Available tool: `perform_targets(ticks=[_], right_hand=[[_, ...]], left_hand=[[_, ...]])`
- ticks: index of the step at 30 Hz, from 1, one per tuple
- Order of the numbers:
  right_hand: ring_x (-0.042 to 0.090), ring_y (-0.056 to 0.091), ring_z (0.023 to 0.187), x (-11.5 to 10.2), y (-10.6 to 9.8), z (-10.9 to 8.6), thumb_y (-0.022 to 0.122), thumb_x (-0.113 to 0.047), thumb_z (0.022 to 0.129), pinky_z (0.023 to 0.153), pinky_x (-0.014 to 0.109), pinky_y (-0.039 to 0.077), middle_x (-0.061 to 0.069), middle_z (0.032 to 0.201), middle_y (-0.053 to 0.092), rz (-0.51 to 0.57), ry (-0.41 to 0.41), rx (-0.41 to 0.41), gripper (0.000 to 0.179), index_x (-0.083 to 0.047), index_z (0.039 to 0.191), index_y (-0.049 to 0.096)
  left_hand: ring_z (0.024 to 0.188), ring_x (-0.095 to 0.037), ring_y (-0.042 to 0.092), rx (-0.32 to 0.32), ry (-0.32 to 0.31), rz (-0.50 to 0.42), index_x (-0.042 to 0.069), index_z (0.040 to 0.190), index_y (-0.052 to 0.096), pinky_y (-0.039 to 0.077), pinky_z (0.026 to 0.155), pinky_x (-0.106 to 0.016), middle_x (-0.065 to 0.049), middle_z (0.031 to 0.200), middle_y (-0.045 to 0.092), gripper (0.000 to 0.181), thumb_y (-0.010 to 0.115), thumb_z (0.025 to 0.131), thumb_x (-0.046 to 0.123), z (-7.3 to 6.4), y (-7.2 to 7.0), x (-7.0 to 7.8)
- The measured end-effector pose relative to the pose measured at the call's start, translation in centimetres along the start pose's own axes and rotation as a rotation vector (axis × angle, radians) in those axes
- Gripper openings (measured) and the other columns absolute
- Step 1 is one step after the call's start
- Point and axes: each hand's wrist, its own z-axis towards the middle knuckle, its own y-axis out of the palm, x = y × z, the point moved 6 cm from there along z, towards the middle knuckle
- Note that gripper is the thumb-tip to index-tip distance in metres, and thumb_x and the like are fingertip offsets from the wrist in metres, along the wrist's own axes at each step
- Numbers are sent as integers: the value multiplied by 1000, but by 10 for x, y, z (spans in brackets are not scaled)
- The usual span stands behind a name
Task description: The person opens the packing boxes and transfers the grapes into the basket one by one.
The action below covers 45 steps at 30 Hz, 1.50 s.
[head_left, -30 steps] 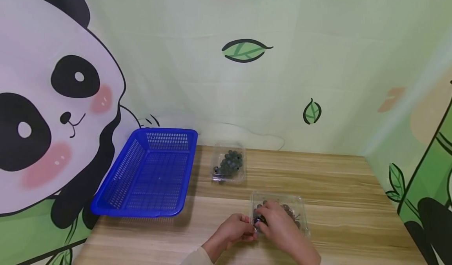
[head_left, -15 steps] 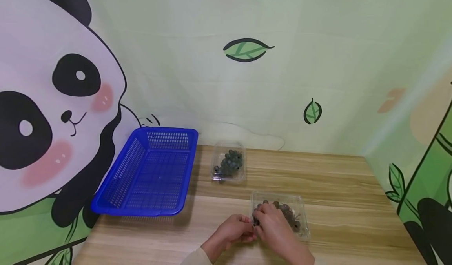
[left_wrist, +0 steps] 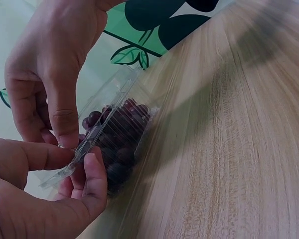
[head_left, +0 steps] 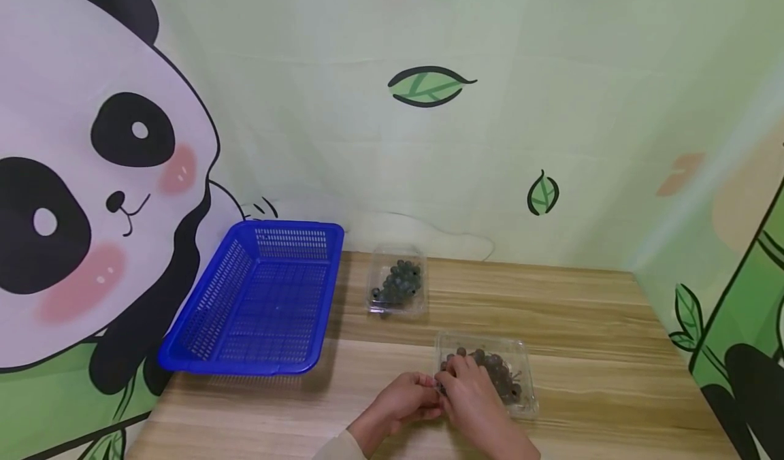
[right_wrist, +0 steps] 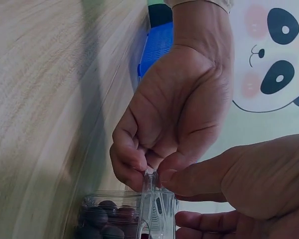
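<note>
Stage of work: in progress, at the near clear plastic clamshell box (head_left: 519,355), which sits on the tabletop (head_left: 588,324) in front of the person. Its dark grapes (head_left: 501,373) lie inside. Both hands are occupied at its left front edge, so the handling of that edge is judged unfinished. Whether the lid is fully latched cannot be told; the fingers cover the point in question.

Second item: the far clear plastic clamshell box (head_left: 381,263), with its own bunch of grapes (head_left: 400,281), stands well apart from both hands, near the back edge. It is judged as not being worked on at this moment. The blue basket (head_left: 278,297) stands to its left.

Left hand (head_left: 409,397): barely parted, thumb and fingers closing on the rim of the near box from either side. The wrist views show a pinch grip.

Right hand (head_left: 474,392): partly closed, reaching over the near box from its right. The thumb tip meets the rim just beside the left hand's pinch, and the bent fingers appear to grip the lid edge. Their exact contact is partly hidden.
</note>
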Motion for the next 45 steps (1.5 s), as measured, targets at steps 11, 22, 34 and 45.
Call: perform_targets(ticks=[11,22,34,45], right_hand=[[22,52,90,-2,2,-1,84,-10,78,71,37,42,3,95,57,-27,21,5,20,-6,94,74],[23,56,90,-4,4,-1,86,-12,76,72,39,44,4,93,58,-69,8,30,21,-7,92,73],[20,48,72,-10,7,-2,85,-8,73,61,33,35,2,81,50,-110,-58,199,18,-8,72,67],[23,49,72,-14,8,-3,82,-4,68,61,35,40,3,77,50,-152,-61,157,18,-9,66,65]], left_hand=[[75,-12,62,-61,11,-40,-3,107,55,55,73,-22,-7,88,63,15,56,94,-10,1,-1,-2],[76,-12,62,-56,13,-51,-4,109,56,55,73,-23,-7,87,65,16,58,95,-10,3,-4,-8],[78,-13,62,-63,11,-69,-10,116,58,54,75,-25,-8,92,64,22,56,94,-13,2,-7,-10],[80,-14,61,-81,4,-111,-5,111,58,55,75,-24,-8,93,64,17,54,96,-13,3,-8,-13]])
